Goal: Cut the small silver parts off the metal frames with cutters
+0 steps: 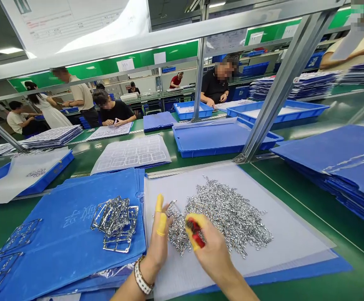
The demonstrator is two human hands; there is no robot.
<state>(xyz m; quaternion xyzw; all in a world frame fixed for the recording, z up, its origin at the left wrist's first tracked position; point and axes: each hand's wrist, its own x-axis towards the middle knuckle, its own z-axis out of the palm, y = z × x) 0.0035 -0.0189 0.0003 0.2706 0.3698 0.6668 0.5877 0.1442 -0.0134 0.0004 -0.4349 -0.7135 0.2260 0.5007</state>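
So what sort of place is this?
Probably a factory floor for small metal parts: long green workbenches run in lines, blue plastic trays stand along them, co-workers work alongside, and a heap of small metal pieces lies beside the person's left hand.

Green workbench (298,200) is carrying stacked blue folders (75,221) beneath and left of the left-hand fingers (159,209), a blue plastic tray (219,142) ahead of them, and another folder stack (335,167) well right.

Right hand (211,253) grips red-handled cutters (195,232) above loose metal pieces (226,213)
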